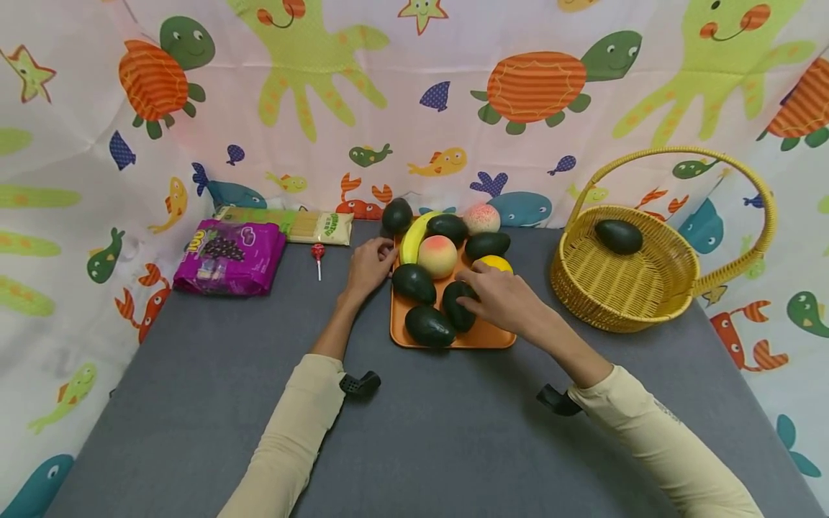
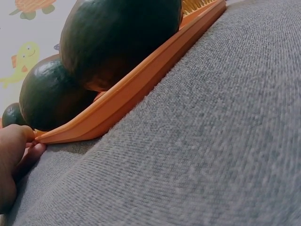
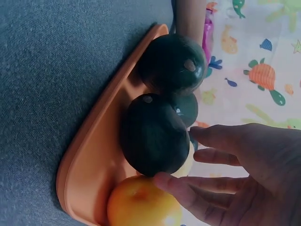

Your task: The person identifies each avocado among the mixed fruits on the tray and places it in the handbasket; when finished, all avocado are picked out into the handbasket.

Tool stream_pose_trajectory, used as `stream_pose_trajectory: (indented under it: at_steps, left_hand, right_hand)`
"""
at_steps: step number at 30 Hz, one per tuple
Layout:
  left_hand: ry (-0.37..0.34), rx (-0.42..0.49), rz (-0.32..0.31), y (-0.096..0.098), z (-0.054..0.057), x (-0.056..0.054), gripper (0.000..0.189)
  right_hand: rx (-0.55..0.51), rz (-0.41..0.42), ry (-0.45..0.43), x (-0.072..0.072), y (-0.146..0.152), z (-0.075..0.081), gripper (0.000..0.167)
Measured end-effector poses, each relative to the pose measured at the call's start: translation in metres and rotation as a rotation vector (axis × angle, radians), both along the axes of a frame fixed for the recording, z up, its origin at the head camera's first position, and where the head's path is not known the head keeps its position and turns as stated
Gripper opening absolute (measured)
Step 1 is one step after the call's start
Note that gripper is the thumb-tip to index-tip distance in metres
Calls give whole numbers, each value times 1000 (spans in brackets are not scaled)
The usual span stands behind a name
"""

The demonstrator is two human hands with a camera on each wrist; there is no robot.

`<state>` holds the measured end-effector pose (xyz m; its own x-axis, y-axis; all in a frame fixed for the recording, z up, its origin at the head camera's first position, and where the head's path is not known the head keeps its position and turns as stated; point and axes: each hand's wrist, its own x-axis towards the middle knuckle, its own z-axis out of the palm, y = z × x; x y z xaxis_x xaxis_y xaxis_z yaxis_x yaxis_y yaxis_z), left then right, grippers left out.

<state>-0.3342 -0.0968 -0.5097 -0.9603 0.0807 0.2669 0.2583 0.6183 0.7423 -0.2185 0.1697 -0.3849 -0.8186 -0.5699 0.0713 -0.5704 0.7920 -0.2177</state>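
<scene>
Orange tray at the centre of the grey table, loaded with dark green avocados, a banana, two peaches and a yellow-orange fruit. Right hand: fingers loosely spread, tips touching the avocado in the tray's near half, not closed round it; left hand: fingers curled against the tray's left edge. Wicker basket to the right holds one avocado; purple packet, noodle pack and lollipop lie at the left rear.
</scene>
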Motion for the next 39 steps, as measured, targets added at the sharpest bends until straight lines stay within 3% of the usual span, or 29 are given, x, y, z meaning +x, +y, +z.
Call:
stream_pose_trajectory:
  at_steps: [5, 15, 26, 39]
  left_hand:
    - [11, -4, -6, -1, 1, -1, 32]
    - [10, -4, -10, -1, 2, 1, 32]
    - [1, -7, -8, -2, 3, 1, 32]
    - [4, 7, -20, -2, 1, 2, 32]
  right_hand:
    - [32, -4, -11, -4, -5, -4, 47]
    - [81, 14, -39, -8, -13, -12, 52]
    - [-14, -12, -94, -4, -16, -13, 52]
    - [-96, -138, -126, 3, -8, 31, 55]
